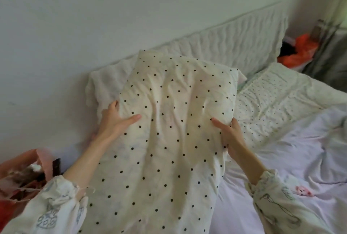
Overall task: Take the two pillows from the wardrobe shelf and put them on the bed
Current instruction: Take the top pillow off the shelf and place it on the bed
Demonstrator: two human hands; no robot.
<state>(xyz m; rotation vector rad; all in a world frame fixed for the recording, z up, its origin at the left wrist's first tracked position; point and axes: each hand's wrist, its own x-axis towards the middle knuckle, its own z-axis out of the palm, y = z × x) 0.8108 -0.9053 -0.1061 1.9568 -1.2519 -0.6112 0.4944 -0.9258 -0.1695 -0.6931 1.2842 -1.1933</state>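
A cream pillow with black dots (169, 113) is held up over the bed (300, 158), its loose case hanging down toward me. My left hand (116, 119) grips its left edge, thumb on the front face and fingers behind. My right hand (230, 132) grips the right edge the same way. A second pillow with small dots (272, 100) lies flat on the bed to the right, near the headboard end. The wardrobe is out of view.
A white textured cushion (234, 46) leans along the wall behind the pillows. A lilac sheet covers the bed. An orange bag (298, 50) and a metal rack (326, 46) stand at the far right. A pink bag of clutter (24, 173) sits at the lower left.
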